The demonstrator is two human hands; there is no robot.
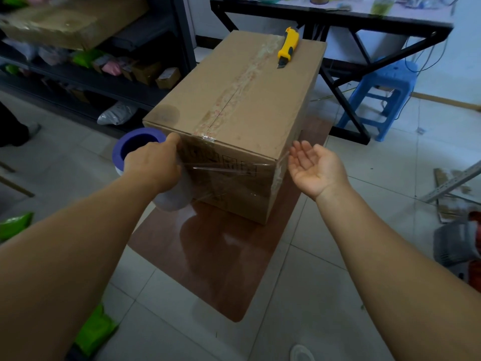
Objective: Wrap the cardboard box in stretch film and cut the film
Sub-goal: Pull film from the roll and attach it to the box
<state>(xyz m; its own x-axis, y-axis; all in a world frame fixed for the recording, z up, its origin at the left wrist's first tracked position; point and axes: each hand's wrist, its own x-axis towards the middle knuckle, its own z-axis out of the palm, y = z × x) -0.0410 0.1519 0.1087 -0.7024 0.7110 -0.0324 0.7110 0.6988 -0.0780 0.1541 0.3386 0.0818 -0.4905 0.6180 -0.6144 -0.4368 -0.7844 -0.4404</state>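
Observation:
A taped cardboard box (242, 100) stands on a low brown table (221, 256). My left hand (153, 162) grips a roll of stretch film (145, 170) with a purple core, held upright at the box's near left corner. Clear film (223, 175) runs from the roll across the box's near face to its right corner. My right hand (315, 165) is open, palm up, fingers spread, just beside the near right corner of the box. A yellow utility knife (287, 45) lies on the far right of the box top, its blade end toward me.
Dark shelving (104, 74) with parcels runs along the left. A black-framed desk (338, 27) and a blue plastic stool (377, 97) stand behind and right of the box. Green bags (96, 332) lie on the tiled floor at left, metal rails and scraps (453, 186) at right.

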